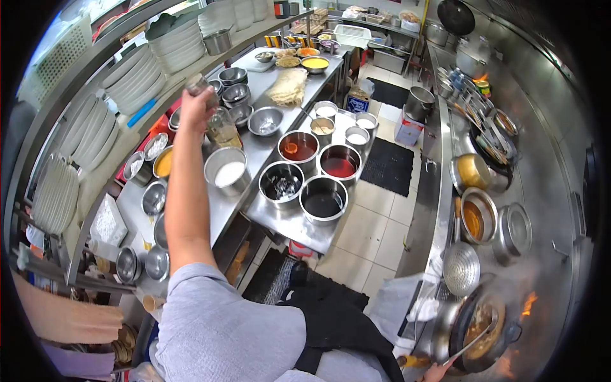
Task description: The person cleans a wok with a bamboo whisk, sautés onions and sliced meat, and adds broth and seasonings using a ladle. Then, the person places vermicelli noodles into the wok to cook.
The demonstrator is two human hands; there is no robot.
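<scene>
My left hand (198, 107) reaches up toward the shelf with its fingers wrapped round a small glass jar (196, 83). Just below it on the counter is a larger glass container (223, 130) of yellowish liquid. At the bottom right, my right hand (438, 372) is partly visible, closed on the handle of a metal ladle (476, 342). The ladle's head rests in brown food inside a wok (509, 318) on the stove. Flames (528, 304) rise beside the wok.
Steel pots of dark, red and white contents stand on a low table (289, 232). Bowls line the counter (254, 156). Stacked plates (137, 79) fill the left shelf. A strainer (461, 268) and a pot of orange sauce (474, 216) are near the wok.
</scene>
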